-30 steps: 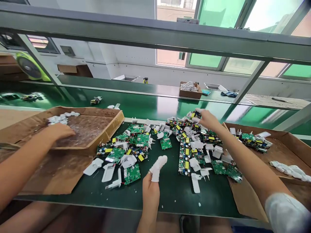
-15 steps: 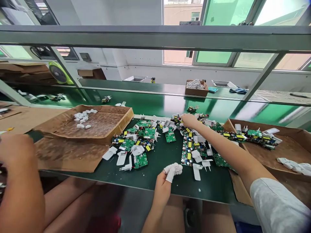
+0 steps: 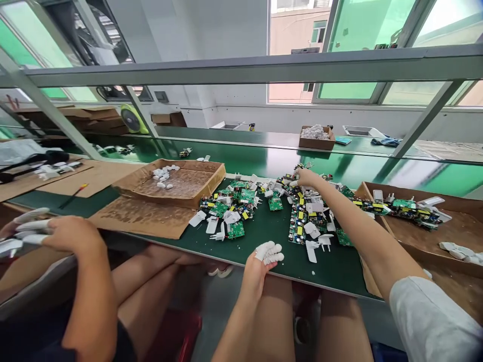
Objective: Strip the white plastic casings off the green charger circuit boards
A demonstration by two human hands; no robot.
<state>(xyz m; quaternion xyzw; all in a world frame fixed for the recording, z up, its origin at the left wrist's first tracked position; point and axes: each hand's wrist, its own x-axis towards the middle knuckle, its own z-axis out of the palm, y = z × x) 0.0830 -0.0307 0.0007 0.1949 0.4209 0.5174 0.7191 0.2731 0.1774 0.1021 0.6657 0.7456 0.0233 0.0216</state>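
Note:
My left hand (image 3: 263, 259) is held over the front edge of the green bench, palm turned up. White finger covers wrap its fingertips; the fingers are loosely curled and apart from the thumb, with nothing visible in them. My right arm stretches across the bench, and my right hand (image 3: 306, 178) is down at the far side of a heap of circuit boards (image 3: 300, 221). Its fingertips are mostly hidden among the parts there, so their grip does not show. White plastic plug housings (image 3: 311, 251) lie among the boards. Left of them is another heap of green boards (image 3: 236, 230) and white housings.
A shallow cardboard tray (image 3: 188, 186) with white finger covers stands at the left. Another cardboard box (image 3: 460, 226) at the right holds boards and finger covers. A metal rail (image 3: 241, 70) crosses above the bench. A co-worker's hand (image 3: 64, 234) is at far left.
The view has swung left, showing more of the co-worker. My left hand's fingers have loosened from a closed bunch. My right hand stays at the far side of the heap.

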